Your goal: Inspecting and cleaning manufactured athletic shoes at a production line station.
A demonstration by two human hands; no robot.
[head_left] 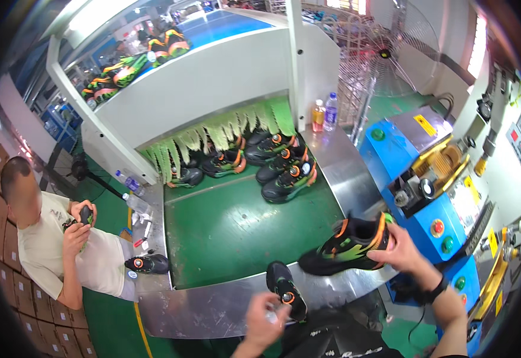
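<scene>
My right hand (399, 250) grips a black sneaker (347, 246) with green and orange parts by its heel. The sneaker is raised at the right end of the metal ledge (213, 307), toe to the left. Nearer the middle, another black sneaker (281, 280) rests on the ledge with its toe pointing away from me. Beside its heel end, my left hand (265, 319) is closed, its fingers drawn together around something small and pale. The hand is somewhat blurred, so I cannot make that thing out.
Several sneakers (290, 179) sit on the green conveyor belt (242, 238) under a green fringe curtain (213, 131). At left, a co-worker (64, 238) handles a dark shoe, with a single sneaker (147, 264) nearby. Blue machines (430, 221) stand right; bottles (330, 112) stand on the metal side.
</scene>
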